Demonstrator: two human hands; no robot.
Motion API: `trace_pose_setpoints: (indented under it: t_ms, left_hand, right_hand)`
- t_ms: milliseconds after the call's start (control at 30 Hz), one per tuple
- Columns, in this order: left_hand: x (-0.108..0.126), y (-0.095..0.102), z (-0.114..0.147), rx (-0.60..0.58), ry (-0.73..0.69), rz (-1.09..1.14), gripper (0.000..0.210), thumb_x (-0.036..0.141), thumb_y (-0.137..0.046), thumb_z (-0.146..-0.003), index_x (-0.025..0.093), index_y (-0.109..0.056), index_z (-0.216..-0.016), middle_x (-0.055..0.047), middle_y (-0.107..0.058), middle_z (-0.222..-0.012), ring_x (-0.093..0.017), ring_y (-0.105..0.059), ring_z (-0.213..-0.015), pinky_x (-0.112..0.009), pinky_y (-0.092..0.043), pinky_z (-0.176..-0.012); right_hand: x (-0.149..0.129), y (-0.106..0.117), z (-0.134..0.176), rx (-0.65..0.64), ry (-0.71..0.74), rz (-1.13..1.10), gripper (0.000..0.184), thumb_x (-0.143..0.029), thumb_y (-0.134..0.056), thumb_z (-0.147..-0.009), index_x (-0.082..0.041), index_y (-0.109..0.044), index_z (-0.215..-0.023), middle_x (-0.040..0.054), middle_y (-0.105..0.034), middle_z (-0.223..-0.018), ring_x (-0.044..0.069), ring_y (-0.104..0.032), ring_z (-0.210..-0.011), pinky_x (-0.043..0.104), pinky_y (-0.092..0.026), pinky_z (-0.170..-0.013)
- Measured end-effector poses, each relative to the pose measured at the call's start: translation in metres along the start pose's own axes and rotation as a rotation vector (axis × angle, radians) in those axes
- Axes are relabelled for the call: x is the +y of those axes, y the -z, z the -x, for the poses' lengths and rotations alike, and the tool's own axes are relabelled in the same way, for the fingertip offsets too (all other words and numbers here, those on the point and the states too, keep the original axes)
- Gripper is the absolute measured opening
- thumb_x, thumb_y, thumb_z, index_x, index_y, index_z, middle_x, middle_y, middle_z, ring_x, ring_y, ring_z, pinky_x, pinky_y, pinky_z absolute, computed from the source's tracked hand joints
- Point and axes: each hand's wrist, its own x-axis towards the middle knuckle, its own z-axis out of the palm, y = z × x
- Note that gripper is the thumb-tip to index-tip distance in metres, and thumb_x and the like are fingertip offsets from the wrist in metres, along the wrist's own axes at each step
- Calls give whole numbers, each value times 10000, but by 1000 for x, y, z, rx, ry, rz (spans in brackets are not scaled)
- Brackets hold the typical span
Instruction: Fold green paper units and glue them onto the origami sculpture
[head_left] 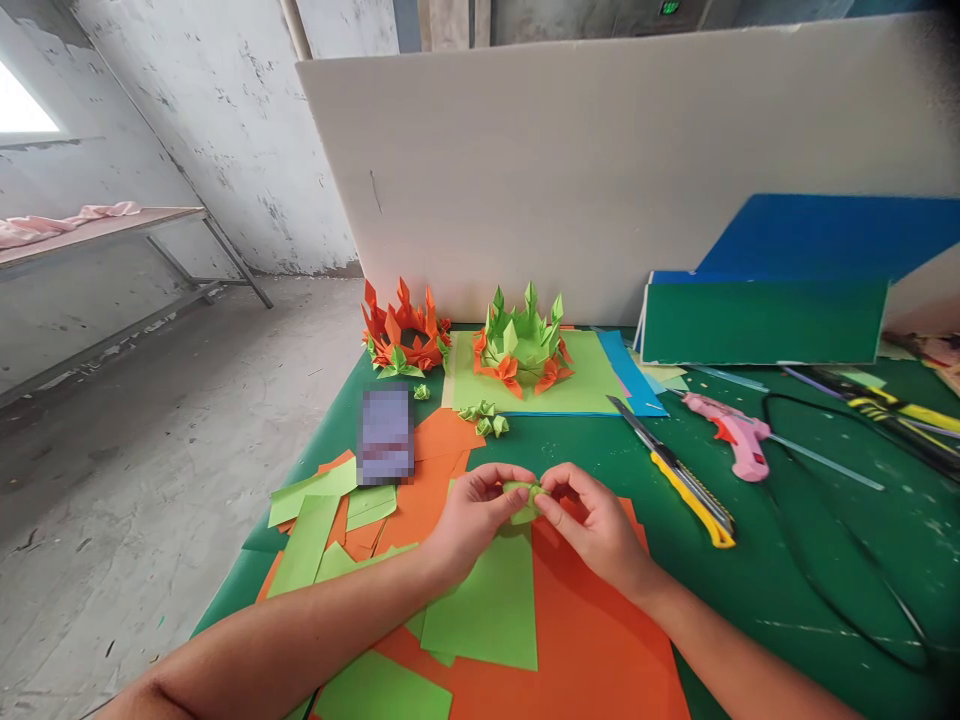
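Between my two hands is a small piece of folded green paper (523,508), held above the sheets. My left hand (480,510) pinches its left side with thumb and fingers. The thumb and fingertips of my right hand (592,525) close on its right end. Under my hands lie a square green paper sheet (484,610) and a large orange sheet (600,630). Just beyond, several small folded green paper pieces (486,418) sit in a cluster, with a single one (421,392) to their left. Fingers partly cover the held piece, so its exact shape is unclear.
An orange paper crown (405,335) and a green paper crown (521,340) stand at the back. To the right lie a yellow utility knife (694,490) and a pink glue gun (731,430) with its black cord. A blurred rectangular object (385,435) rests on the left.
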Motion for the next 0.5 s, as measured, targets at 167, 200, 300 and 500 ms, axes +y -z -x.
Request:
trace_pose_setpoints:
  t_ms: [167,200,300,500]
  left_hand:
    - [-1,1,0,-15,-26,1,330,383,-799,-639,177,-626,-832,50,-491,-664,-42,-368,-531,-190,-299,-507]
    - [-2,1,0,-25,-35,-3,326,383,-795,-646,177,-621,-829,48,-491,-674,-43,-372,-540,-191,-300,-511]
    - [-2,1,0,-52,-61,-26,321,390,-787,-660,172,-614,-820,44,-495,-680,-47,-392,-554,-196,-306,-526]
    - [-5,1,0,-80,-108,-21,323,392,-782,-666,176,-585,-803,50,-491,-671,-59,-444,-584,-201,-347,-556]
  right_hand:
    - [1,0,0,-12,-40,-66,136,-346,-532,-904,-220,-516,-853,5,-519,-799,137,-514,-714,238,-465,-638]
    - [2,0,0,-8,-42,-71,138,-347,-537,-900,-220,-516,-850,4,-514,-794,135,-510,-709,236,-465,-634]
    - [3,0,0,7,-45,-78,142,-345,-552,-890,-217,-514,-842,1,-501,-786,129,-498,-697,232,-465,-623]
    - [2,0,-1,16,-43,-94,135,-338,-561,-886,-220,-507,-851,-2,-485,-796,125,-495,-704,230,-469,-631]
